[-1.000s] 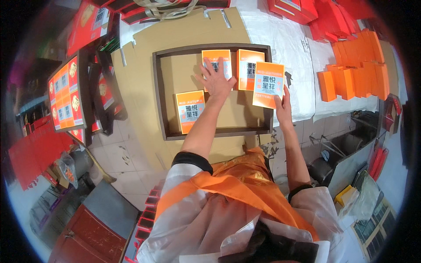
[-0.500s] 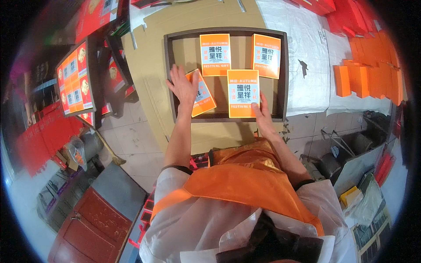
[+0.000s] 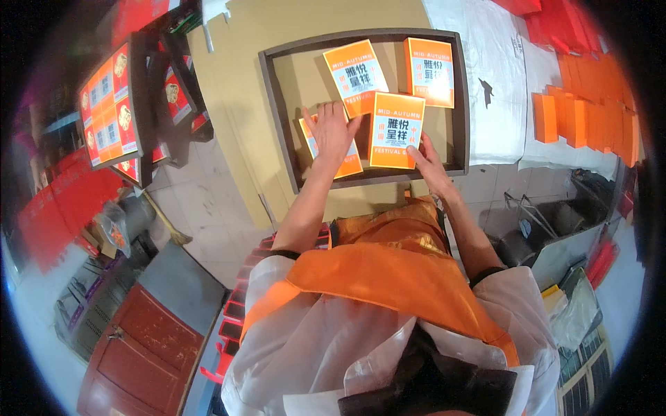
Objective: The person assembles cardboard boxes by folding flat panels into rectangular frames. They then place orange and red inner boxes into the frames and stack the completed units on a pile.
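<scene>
A shallow dark-rimmed tray (image 3: 459,83) holds several flat orange gift boxes with pale blue panels. My left hand (image 3: 330,137) lies with spread fingers over the near-left box (image 3: 349,166), covering much of it. Its fingertips come close to the tilted far-left box (image 3: 356,73). At the lower right corner of the near-right box (image 3: 397,132), my right hand (image 3: 433,166) grips the edge, thumb on the face and fingers along the side. The far-right box (image 3: 430,73) sits untouched in its corner.
Brown cardboard (image 3: 239,90) lies under the tray, with white sheeting (image 3: 496,104) to the right. Orange boxes (image 3: 576,121) are stacked beyond it. Filled trays (image 3: 111,104) stand at the left, above a broom (image 3: 166,220). A reddish-brown cabinet door (image 3: 149,353) is at lower left.
The far-left box has turned from straight to tilted. My left hand has shifted right with the near-left box under it. The tray sits slightly turned and higher in view.
</scene>
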